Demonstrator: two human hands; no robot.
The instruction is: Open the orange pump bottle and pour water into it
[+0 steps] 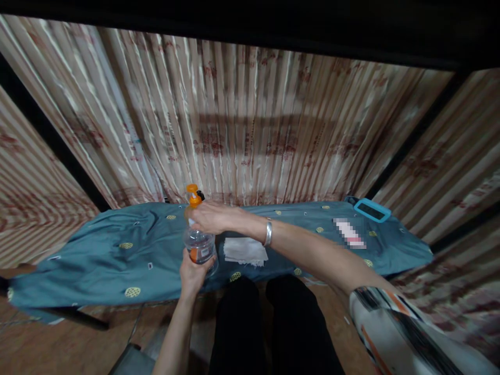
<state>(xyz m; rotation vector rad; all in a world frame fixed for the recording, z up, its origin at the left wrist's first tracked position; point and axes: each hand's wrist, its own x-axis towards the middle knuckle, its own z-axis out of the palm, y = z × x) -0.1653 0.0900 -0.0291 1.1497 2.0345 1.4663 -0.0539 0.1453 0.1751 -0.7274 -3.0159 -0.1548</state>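
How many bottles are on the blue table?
1. The bottle stands at the near edge of the blue cloth, beside a white cloth. The left hand grips its base; the right hand covers its neck below the orange cap.

My low table point(97, 250) wears a teal dotted cloth; on it a folded white cloth point(244, 250), a blue-cased device point(372, 210) (far right).

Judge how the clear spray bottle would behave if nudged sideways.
The spray bottle looks tall and narrow, so probably tippy. Its clear plastic seems light. The left hand grips its base and the right hand its top, likely steadying it.
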